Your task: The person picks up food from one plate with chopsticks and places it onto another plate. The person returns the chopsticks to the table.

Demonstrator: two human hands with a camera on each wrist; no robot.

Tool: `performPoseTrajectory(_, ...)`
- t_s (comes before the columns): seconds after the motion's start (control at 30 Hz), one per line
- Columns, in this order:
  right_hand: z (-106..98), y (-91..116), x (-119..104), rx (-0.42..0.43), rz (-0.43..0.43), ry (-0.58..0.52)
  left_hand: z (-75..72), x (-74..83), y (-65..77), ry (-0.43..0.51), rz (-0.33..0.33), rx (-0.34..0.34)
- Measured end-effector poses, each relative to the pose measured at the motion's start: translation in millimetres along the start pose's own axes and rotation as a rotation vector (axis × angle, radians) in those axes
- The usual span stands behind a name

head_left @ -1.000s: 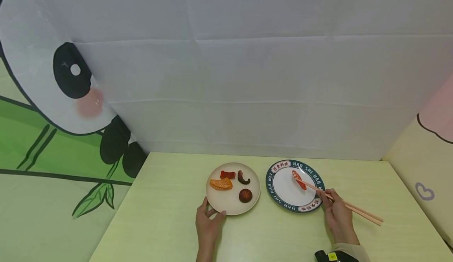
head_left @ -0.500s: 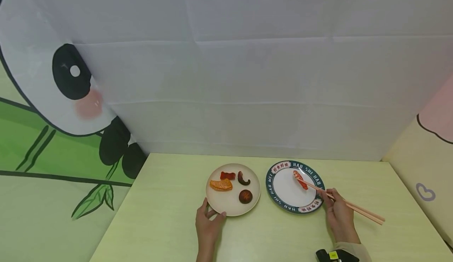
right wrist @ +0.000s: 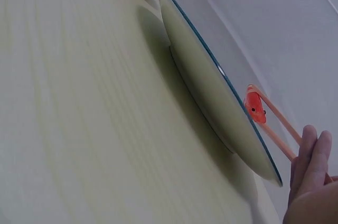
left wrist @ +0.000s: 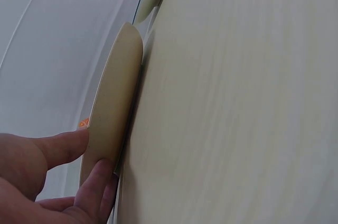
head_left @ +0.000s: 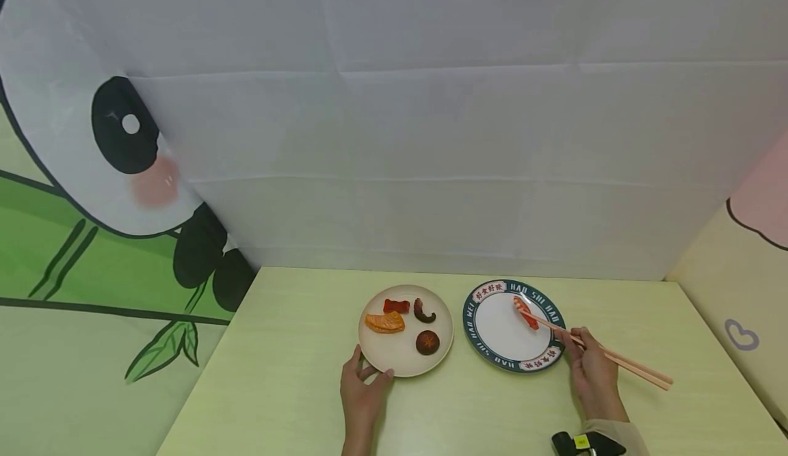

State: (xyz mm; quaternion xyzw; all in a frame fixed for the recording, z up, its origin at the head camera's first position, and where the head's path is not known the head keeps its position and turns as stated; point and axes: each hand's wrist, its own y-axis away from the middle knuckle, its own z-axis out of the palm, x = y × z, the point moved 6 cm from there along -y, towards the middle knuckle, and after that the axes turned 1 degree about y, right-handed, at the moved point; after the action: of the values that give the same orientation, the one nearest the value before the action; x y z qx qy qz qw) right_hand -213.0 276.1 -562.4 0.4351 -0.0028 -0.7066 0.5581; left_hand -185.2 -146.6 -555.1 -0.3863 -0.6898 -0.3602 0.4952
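Observation:
My right hand (head_left: 592,374) holds a pair of wooden chopsticks (head_left: 634,368) at the right rim of a white plate (head_left: 492,333) with a dark green lettered border. Between the chopstick tips is a red shrimp (head_left: 525,312), seen over the plate. In the right wrist view the shrimp (right wrist: 254,106) shows black eyes and pokes up past the rim. My left hand (head_left: 362,391) grips the lower left rim of a cream plate (head_left: 384,357), its fingers (left wrist: 95,189) against the outer side. On that plate lie an orange slice-like piece (head_left: 384,322), a red piece (head_left: 397,305), a dark curved piece (head_left: 423,311) and a brown mushroom cap (head_left: 427,342).
Both plates stand side by side toward the back of a pale yellow-green table (head_left: 277,374). Behind it rises a creased white backdrop (head_left: 431,135). A printed cartoon sheet (head_left: 154,264) borders the left side, and a yellow panel (head_left: 726,292) the right.
The right hand, chopsticks and shrimp have shifted slightly to the right. The left hand and the cream plate have stayed in place.

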Motion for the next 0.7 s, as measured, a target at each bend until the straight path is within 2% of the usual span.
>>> performPoseTrajectory(0.47,-4.8,-5.2,-1.8,0.017,-0.026,0.054,0.0,0.5,0.3,-0.008,0.002,0.001)
performPoseTrajectory(0.7,-4.7,-6.6,-3.4,-0.002,-0.036,0.053,0.2,0.0,0.1,-0.008,0.012,-0.005)
